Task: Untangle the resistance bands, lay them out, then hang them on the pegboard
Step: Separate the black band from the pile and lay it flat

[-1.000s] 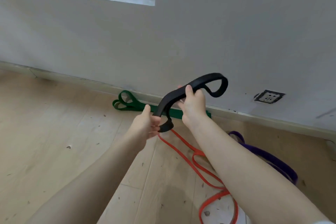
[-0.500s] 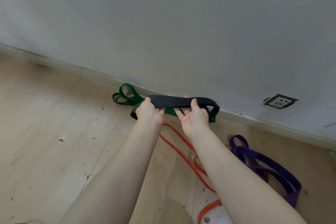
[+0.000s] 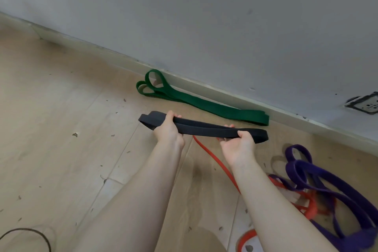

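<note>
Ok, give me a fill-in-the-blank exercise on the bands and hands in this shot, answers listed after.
1. Both hands grip the ____ band, the left hand near one end and the right hand near the other.
2. The band lying along the baseboard is ____.
3. The red band lies tangled with the ____ band on the floor.

Missing words: black; green; purple.

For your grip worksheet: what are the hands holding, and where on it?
Both hold the black band: left hand near its left end, right hand near its right end.
</note>
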Demonstrator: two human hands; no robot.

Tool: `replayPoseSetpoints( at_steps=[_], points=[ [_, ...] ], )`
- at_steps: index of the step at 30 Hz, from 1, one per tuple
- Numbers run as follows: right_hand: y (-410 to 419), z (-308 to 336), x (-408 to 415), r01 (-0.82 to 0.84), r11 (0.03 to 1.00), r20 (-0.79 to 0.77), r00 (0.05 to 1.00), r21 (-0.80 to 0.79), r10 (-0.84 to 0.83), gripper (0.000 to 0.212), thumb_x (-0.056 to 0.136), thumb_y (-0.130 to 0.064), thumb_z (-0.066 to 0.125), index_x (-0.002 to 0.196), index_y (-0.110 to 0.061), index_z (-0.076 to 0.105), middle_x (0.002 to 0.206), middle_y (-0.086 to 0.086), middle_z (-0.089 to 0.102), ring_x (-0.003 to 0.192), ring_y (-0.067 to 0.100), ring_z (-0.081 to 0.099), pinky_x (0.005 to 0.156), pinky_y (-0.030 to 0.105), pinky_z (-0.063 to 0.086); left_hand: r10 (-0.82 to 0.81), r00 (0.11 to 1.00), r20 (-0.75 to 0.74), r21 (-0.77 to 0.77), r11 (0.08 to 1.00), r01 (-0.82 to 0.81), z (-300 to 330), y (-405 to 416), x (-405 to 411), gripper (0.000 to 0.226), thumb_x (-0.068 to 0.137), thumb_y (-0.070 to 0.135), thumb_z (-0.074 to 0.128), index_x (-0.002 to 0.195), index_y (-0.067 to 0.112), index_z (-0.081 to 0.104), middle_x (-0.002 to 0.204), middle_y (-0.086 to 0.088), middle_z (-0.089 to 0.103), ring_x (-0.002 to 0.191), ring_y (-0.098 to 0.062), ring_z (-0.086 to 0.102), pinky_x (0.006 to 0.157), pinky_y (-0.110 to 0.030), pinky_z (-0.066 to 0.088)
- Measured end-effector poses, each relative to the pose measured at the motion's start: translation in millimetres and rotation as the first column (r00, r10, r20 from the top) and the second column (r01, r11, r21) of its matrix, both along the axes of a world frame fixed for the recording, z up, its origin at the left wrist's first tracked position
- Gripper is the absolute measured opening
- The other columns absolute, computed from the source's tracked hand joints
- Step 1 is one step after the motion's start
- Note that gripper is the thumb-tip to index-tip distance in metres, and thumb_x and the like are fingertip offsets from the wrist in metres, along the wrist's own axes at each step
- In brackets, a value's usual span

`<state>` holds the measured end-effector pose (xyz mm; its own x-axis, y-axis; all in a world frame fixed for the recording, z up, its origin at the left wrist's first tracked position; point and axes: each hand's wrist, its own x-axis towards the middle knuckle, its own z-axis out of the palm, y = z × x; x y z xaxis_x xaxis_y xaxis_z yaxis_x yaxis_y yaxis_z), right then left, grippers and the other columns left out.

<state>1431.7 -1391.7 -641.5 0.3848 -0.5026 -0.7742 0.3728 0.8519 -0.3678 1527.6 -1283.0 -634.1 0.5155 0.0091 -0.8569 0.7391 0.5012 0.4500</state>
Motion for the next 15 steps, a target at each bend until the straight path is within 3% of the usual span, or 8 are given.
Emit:
replayPoseSetpoints(
  at_steps=[4,6,8,12,13,15],
  points=[
    [7,-27,-8,-0.01,0.998,-0.1,0.995,0.055,0.016,0.019,0.096,-0.013,0.043,0.114,-0.01,0.039,0.09,0.007,0.048,0.076,0.016,0.051,0.084,0.034,0.046,-0.056,0.998,0.004,0.043,0.998,0.056,-37,10,-10,0.016,0.09,0.01,0.054,0.104,0.004,0.05,0.082,-0.008,0.06,0.073,-0.018,0.064,0.078,-0.038,0.055],
    [10,-35,-8,-0.049,0.999,-0.165,0.985,0.017,0.051,0.016,0.093,-0.018,0.055,0.105,-0.012,0.046,0.088,0.004,0.047,0.074,0.013,0.049,0.081,0.031,0.05,-0.055,0.999,-0.005,0.061,0.997,0.055,-50,17,-12,0.016,0.089,0.006,0.053,0.104,0.001,0.05,0.082,-0.008,0.059,0.072,-0.02,0.06,0.081,-0.038,0.053],
    [11,-37,-9,-0.107,0.993,-0.212,0.973,-0.051,0.094,0.008,0.093,-0.012,0.055,0.095,-0.014,0.047,0.083,0.003,0.049,0.072,0.012,0.052,0.071,0.029,0.05,-0.026,0.999,0.023,0.052,0.998,0.025,-56,21,-11,0.024,0.087,0.003,0.058,0.111,0.001,0.051,0.093,-0.008,0.061,0.079,-0.019,0.06,0.081,-0.036,0.054],
    [6,-40,-14,-0.178,0.967,-0.24,0.962,-0.181,0.132,0.017,0.096,-0.015,0.051,0.112,-0.013,0.048,0.088,0.004,0.059,0.085,0.015,0.063,0.088,0.032,0.05,-0.011,0.978,0.209,0.02,1.0,0.007,-55,20,-3,0.029,0.089,0.013,0.061,0.116,0.008,0.049,0.105,-0.004,0.061,0.09,-0.014,0.062,0.073,-0.026,0.055],
    [4,-44,-15,-0.205,0.96,-0.298,0.944,-0.19,0.143,0.025,0.096,-0.018,0.051,0.119,-0.011,0.046,0.09,0.003,0.06,0.085,0.013,0.063,0.093,0.033,0.049,-0.075,0.976,0.204,0.057,0.996,0.065,-60,20,-2,0.029,0.09,0.014,0.06,0.116,0.009,0.049,0.106,-0.004,0.062,0.09,-0.015,0.063,0.071,-0.026,0.055],
    [-2,-59,-18,-0.28,0.948,-0.466,0.865,-0.148,0.183,0.034,0.096,-0.023,0.05,0.127,-0.01,0.042,0.098,0.001,0.058,0.083,0.013,0.059,0.094,0.033,0.048,-0.269,0.962,0.05,0.14,0.955,0.26,-73,25,-8,0.03,0.091,0.019,0.059,0.116,0.007,0.049,0.106,-0.008,0.063,0.088,-0.018,0.064,0.068,-0.028,0.055]
  ],
)
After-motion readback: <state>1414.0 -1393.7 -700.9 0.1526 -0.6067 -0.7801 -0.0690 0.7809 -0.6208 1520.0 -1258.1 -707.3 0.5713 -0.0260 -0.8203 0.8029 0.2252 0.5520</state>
